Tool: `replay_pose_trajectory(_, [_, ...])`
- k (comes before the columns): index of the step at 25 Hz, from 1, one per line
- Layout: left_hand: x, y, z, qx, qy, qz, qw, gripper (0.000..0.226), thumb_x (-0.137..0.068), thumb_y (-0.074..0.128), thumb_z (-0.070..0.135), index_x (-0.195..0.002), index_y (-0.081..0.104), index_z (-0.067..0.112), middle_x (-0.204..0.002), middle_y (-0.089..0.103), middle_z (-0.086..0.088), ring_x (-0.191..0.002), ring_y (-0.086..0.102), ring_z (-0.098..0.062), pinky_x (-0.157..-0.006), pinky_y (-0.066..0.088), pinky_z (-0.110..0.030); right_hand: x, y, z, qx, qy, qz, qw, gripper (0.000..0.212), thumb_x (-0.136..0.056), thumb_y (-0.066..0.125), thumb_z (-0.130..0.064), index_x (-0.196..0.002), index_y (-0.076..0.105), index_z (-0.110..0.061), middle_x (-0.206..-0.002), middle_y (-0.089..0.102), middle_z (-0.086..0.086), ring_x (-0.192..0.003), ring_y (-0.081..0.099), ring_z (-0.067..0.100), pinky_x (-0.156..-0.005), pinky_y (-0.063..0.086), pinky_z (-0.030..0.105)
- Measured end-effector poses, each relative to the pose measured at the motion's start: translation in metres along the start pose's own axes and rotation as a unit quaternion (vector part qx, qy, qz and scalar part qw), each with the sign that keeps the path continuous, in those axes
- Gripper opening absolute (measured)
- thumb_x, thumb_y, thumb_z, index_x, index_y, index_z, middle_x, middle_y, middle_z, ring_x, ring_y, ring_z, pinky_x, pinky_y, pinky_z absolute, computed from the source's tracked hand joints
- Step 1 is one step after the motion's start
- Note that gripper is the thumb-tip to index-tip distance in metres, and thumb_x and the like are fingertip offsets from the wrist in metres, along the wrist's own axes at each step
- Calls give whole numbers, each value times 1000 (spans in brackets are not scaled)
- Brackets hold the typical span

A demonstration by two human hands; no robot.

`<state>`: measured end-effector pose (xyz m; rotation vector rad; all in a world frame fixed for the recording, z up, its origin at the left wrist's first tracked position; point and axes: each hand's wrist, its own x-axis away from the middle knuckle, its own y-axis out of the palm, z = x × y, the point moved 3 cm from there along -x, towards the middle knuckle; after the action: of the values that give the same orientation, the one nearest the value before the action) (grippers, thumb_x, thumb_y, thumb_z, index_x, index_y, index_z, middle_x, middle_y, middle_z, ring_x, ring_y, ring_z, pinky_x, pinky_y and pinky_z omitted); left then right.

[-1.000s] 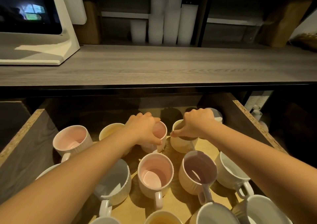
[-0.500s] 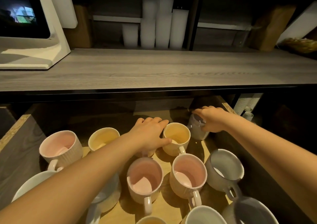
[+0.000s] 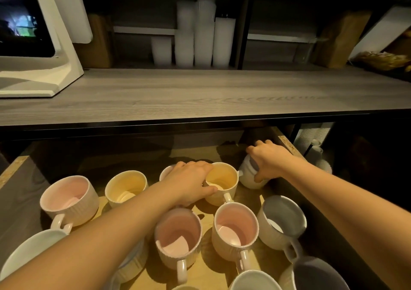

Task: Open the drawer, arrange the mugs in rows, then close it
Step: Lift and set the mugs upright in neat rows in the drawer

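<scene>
The drawer (image 3: 17, 192) stands open under the counter, holding several ribbed mugs. My left hand (image 3: 189, 182) lies over a pink mug (image 3: 165, 174) and grips it, mostly hiding it; its fingers touch a yellow mug (image 3: 224, 184). My right hand (image 3: 270, 160) grips the rim of a pale grey mug (image 3: 248, 175) at the drawer's back right corner. In front stand two pink mugs (image 3: 178, 237) (image 3: 234, 230) and a grey mug (image 3: 281, 220). Another pink mug (image 3: 69, 198) and a yellow mug (image 3: 125, 186) sit to the left.
A grey wood counter (image 3: 200, 94) overhangs the drawer's back. On it, a white device with a screen (image 3: 37, 51). Stacked white cups (image 3: 200, 36) stand on the shelf behind. More mugs (image 3: 315, 274) crowd the drawer's front. The drawer's right wall (image 3: 287, 143) is beside my right hand.
My right hand left the yellow mug and moved right to the pale grey mug in the back corner. My left hand stays on the pink mug. The view shifted right.
</scene>
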<state>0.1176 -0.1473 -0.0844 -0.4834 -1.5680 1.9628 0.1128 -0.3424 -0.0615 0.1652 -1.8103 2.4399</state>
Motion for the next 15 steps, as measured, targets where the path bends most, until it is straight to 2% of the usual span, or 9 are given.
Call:
replay_pose_trajectory(4, [4, -8, 11, 26, 0, 12, 1000, 63, -88, 53, 50, -142, 30, 28, -146, 39, 4, -130, 39, -18, -108, 29, -40, 36, -14, -1, -1, 12, 80, 997, 79, -76, 69, -41, -140, 32, -17, -134, 41, 8, -119, 41, 26, -84, 47, 29])
replay_pose_trajectory(6, [8, -16, 17, 43, 1, 29, 999, 62, -90, 52, 48, -143, 28, 27, -148, 36, 3, -133, 36, -19, -109, 28, -40, 55, -26, 3, -4, 18, 121, 993, 78, -76, 69, -42, -140, 30, -19, -137, 38, 6, -122, 38, 24, -81, 47, 27])
replay_pose_trajectory(10, [19, -31, 25, 157, 5, 52, 986, 62, -92, 49, 44, -146, 24, 25, -153, 30, 2, -138, 30, -17, -111, 30, -38, 92, -46, 10, -68, 12, 197, 978, 81, -73, 73, -43, -139, 30, -23, -142, 34, 0, -127, 32, 19, -86, 48, 28])
replay_pose_trajectory(13, [25, -41, 29, 300, 11, 71, 951, 64, -91, 50, 42, -146, 24, 23, -150, 34, 1, -136, 35, -16, -104, 34, -30, 111, -54, 5, -164, -33, 287, 943, 82, -64, 82, -36, -133, 42, -18, -135, 43, 3, -123, 38, 21, -88, 50, 33])
replay_pose_trajectory(15, [32, -48, 30, 433, -1, 52, 900, 68, -86, 54, 43, -145, 26, 23, -148, 39, -1, -133, 38, -18, -101, 35, -27, 116, -55, 0, -217, -77, 336, 913, 83, -56, 88, -32, -127, 47, -15, -128, 50, 8, -118, 45, 24, -88, 50, 35])
